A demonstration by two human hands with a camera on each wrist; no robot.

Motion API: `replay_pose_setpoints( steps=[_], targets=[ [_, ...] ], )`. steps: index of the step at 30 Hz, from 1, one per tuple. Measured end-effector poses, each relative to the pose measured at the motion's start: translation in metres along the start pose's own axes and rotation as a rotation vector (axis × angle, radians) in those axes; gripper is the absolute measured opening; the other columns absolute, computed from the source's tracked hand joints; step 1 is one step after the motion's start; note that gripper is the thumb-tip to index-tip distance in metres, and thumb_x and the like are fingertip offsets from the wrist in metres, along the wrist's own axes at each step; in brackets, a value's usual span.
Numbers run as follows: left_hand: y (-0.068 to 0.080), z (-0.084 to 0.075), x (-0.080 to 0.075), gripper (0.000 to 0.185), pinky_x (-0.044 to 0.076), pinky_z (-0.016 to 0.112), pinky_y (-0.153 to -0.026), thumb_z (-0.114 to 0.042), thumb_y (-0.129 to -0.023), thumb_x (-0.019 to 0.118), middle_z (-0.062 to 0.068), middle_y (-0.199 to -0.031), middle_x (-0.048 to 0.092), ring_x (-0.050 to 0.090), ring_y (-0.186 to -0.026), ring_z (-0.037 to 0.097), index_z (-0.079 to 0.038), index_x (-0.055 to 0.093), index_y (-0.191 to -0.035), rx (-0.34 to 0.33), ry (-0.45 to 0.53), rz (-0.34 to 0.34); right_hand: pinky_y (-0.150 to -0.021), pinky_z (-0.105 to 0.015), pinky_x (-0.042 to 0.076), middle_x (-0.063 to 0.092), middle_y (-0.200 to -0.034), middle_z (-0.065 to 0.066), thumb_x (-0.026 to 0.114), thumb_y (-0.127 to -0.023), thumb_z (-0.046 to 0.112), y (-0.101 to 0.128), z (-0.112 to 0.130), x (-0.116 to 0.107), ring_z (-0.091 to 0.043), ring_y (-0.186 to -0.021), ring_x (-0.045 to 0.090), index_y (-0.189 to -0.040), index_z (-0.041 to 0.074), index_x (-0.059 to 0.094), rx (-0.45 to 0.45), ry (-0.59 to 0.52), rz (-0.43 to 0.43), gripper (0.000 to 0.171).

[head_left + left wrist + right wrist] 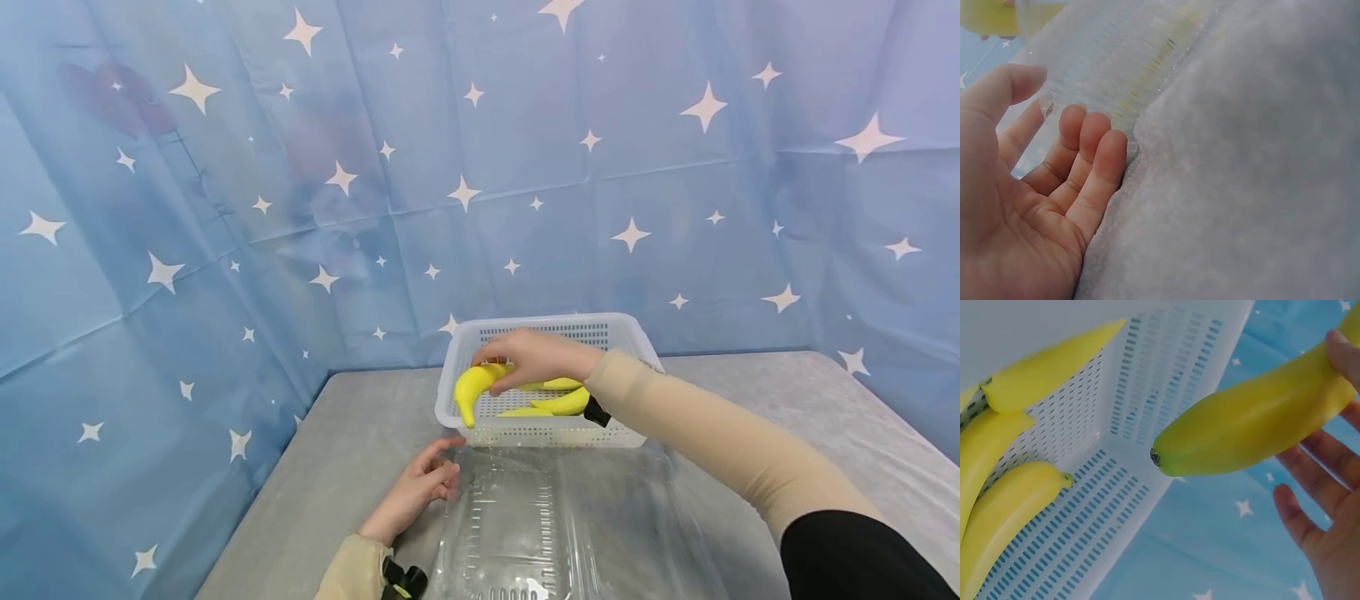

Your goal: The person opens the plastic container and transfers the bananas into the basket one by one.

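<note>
My right hand grips a yellow banana over the left part of a white perforated basket. In the right wrist view the banana's dark-tipped end points away from the hand, and the thumb and fingers hold its other end. Several more bananas lie inside the basket. My left hand is beside the far left corner of a clear plastic container. The left wrist view shows its loosely bent fingers against the clear plastic, with the thumb apart.
A grey cloth covers the table. The clear container lies in front of the basket, its transparent lid part spreading to the right. Behind the table hangs a blue curtain with white stars.
</note>
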State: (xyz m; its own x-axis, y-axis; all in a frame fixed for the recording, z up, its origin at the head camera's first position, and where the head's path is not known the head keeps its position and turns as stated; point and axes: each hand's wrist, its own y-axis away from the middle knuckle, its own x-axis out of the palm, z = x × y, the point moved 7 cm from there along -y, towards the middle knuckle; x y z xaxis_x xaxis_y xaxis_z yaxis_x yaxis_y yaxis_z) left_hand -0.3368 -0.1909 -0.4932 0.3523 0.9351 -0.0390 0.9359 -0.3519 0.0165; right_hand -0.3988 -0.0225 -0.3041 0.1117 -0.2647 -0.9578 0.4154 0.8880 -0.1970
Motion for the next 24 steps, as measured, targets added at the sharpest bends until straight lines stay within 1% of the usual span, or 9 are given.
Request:
replay_pose_setpoints(
  steps=[4,10,14,19,24],
  targets=[
    [0.000,-0.001,0.000,0.047,0.052,0.025,-0.064,-0.009,-0.097,0.056,0.004,-0.082,0.057,0.059,-0.070,0.013,-0.005,0.044,-0.141,0.002,0.003,-0.004,-0.075,-0.026,0.048,0.062,-0.106,0.012,0.077,-0.084,0.032,-0.005,-0.008,0.001,-0.007,-0.084,0.055,-0.121,0.021,0.065,0.049,-0.006,0.017,0.039],
    [0.000,0.000,-0.001,0.045,0.052,0.026,-0.064,-0.009,-0.097,0.056,0.005,-0.083,0.058,0.059,-0.069,0.014,-0.009,0.045,-0.141,0.000,-0.007,-0.017,-0.076,-0.027,0.048,0.062,-0.107,0.013,0.076,-0.085,0.035,-0.009,-0.021,0.006,-0.008,-0.086,0.055,-0.121,0.023,0.065,0.105,-0.031,0.038,0.040],
    [0.000,0.001,-0.002,0.045,0.052,0.025,-0.063,-0.011,-0.097,0.057,0.005,-0.082,0.057,0.059,-0.068,0.014,-0.008,0.046,-0.141,-0.002,-0.012,-0.016,-0.076,-0.028,0.048,0.061,-0.104,0.012,0.076,-0.084,0.034,-0.011,-0.031,0.008,-0.009,-0.086,0.055,-0.120,0.022,0.066,0.141,-0.040,0.040,0.039],
    [0.000,0.000,-0.003,0.048,0.051,0.024,-0.063,-0.012,-0.095,0.059,0.004,-0.082,0.057,0.058,-0.068,0.013,-0.006,0.045,-0.141,0.012,-0.012,-0.015,-0.074,-0.029,0.047,0.060,-0.099,0.013,0.076,-0.084,0.035,-0.017,-0.040,0.010,-0.009,-0.083,0.054,-0.117,0.024,0.066,0.165,-0.022,0.045,0.037],
    [-0.001,0.000,-0.002,0.048,0.051,0.024,-0.063,-0.011,-0.095,0.059,0.004,-0.082,0.057,0.057,-0.068,0.012,-0.006,0.045,-0.141,0.021,-0.014,-0.008,-0.075,-0.029,0.048,0.062,-0.102,0.012,0.076,-0.084,0.036,-0.019,-0.049,0.013,-0.009,-0.086,0.055,-0.119,0.023,0.065,0.191,-0.022,0.057,0.038]
  ],
)
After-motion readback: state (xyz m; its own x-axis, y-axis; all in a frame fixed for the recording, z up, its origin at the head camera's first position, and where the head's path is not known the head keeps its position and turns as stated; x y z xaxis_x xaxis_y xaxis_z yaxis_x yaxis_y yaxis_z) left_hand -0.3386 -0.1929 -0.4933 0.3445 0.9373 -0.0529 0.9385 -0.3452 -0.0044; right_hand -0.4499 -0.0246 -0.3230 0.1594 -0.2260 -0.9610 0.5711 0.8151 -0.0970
